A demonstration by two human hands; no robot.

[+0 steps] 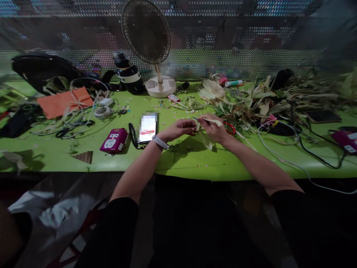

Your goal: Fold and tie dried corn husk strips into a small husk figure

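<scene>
Over the middle of the green table [178, 163], my left hand [182, 128] and my right hand [213, 128] meet at a pale dried husk strip [206, 140]. The fingertips of my left hand pinch the strip's upper end. Closed fingers of my right hand hold a pale piece of husk [214, 122] across the palm side, and the strip hangs below both hands. Red scissor handles [230, 128] lie just right of my right hand. A lit phone [148, 127] stands left of my left wrist, beside a black loop.
Behind are a fan [161, 87] and a black bottle [129, 76]. Purple device [114, 140] and orange paper [65, 102] lie left. Heaped husks [259, 98], white cable [281, 158], dark phone [322, 116] and another purple device [346, 140] lie right.
</scene>
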